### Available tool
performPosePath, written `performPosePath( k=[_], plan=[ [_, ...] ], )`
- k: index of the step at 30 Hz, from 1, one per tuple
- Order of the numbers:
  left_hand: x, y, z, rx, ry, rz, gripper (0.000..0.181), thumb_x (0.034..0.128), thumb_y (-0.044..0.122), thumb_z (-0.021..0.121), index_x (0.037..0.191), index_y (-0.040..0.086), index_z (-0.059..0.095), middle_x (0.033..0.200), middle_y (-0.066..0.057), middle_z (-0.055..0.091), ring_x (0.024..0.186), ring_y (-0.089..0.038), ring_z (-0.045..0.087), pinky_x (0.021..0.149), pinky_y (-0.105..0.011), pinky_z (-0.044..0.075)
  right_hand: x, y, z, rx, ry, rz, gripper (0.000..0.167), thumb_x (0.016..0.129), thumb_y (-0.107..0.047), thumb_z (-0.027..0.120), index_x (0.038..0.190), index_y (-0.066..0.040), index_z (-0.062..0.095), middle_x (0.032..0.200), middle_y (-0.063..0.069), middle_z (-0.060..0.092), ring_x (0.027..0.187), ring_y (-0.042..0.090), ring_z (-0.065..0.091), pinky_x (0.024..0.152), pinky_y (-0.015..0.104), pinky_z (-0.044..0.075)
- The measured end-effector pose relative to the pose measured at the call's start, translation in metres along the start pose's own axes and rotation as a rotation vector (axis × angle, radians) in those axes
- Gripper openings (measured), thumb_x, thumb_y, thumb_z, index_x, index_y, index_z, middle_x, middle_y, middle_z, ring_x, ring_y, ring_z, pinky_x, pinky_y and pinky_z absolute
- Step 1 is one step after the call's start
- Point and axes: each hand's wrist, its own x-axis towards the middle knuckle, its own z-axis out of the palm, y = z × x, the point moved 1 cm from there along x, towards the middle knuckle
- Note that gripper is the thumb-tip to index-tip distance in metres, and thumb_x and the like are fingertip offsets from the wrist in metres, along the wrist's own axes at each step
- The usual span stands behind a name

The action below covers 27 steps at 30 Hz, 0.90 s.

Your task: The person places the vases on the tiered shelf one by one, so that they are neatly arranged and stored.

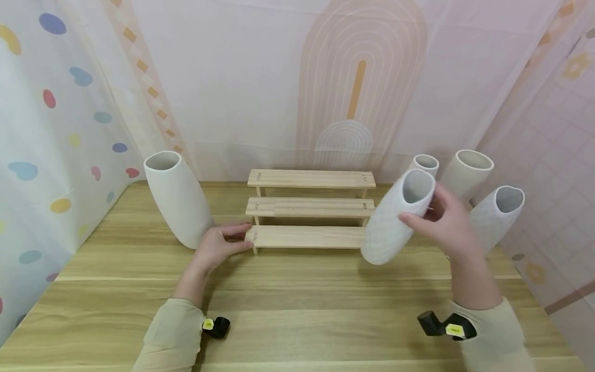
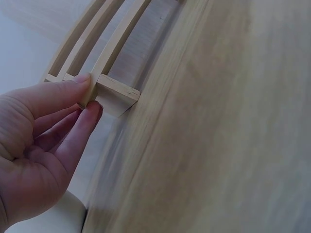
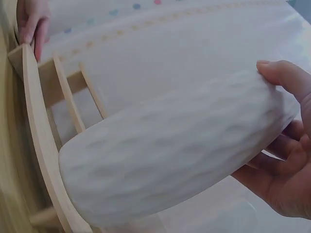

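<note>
L fingers (image 1: pixel 238 227) pinching 3-tier wood shelf (image 1: pixel 307 237), R fingers (image 1: pixel 445 198) gripping tilted wht vase (image 1: pixel 388 227)

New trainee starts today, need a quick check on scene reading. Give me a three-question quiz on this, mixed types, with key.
1. Multiple choice: which tier of the tiered wooden display stand does the left hand pinch?
A) top
B) middle
C) lowest

2. True or false: the right hand holds a dimpled white vase.

3. Count: how many vases show in the head view, the held one included?

Key:
1. C, at its left end.
2. True.
3. Five: one left of the stand, the held one, and three more on the right.
</note>
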Motion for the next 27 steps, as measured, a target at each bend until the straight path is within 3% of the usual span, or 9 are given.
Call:
performPosePath(
  k=[2, 9, 14, 27],
  plan=[
    [0.000, 0.000, 0.000, 0.001, 0.001, 0.001, 0.048, 0.0836, 0.008, 0.080, 0.127, -0.005, 0.064, 0.138, -0.023, 0.054, 0.112, -0.035, 0.059, 0.083, -0.017, 0.051, 0.007, -0.002, 0.014, 0.010, -0.029, 0.003, 0.056, 0.076, 0.012, 0.073, 0.128, 0.007, 0.055, 0.104, -0.002, 0.065, 0.090, 0.010, 0.063, 0.077, 0.019, 0.055],
    [0.000, 0.000, 0.002, -0.003, -0.001, 0.008, 0.048, 0.0846, 0.008, 0.079, 0.128, -0.006, 0.063, 0.140, -0.024, 0.052, 0.113, -0.037, 0.059, 0.082, -0.017, 0.051, 0.026, -0.002, 0.062, 0.033, -0.132, 0.062, 0.062, 0.077, 0.001, 0.079, 0.134, 0.001, 0.054, 0.115, 0.014, 0.062, 0.099, 0.019, 0.062, 0.087, 0.031, 0.055],
    [0.001, 0.000, 0.004, 0.004, 0.001, 0.016, 0.048, 0.0849, 0.008, 0.079, 0.128, -0.005, 0.063, 0.141, -0.023, 0.051, 0.113, -0.036, 0.059, 0.082, -0.017, 0.051, 0.033, -0.002, 0.089, 0.038, -0.191, 0.033, 0.062, 0.078, -0.008, 0.083, 0.134, -0.007, 0.057, 0.118, 0.011, 0.063, 0.102, 0.025, 0.062, 0.090, 0.045, 0.054],
    [0.001, -0.006, 0.004, 0.016, 0.011, 0.013, 0.047, 0.0832, 0.007, 0.080, 0.126, -0.003, 0.065, 0.139, -0.020, 0.054, 0.112, -0.034, 0.059, 0.083, -0.018, 0.052, 0.052, -0.012, 0.149, 0.126, -0.269, 0.046, 0.065, 0.079, -0.018, 0.085, 0.137, -0.015, 0.056, 0.118, 0.002, 0.062, 0.106, 0.022, 0.062, 0.094, 0.044, 0.053]
  ],
)
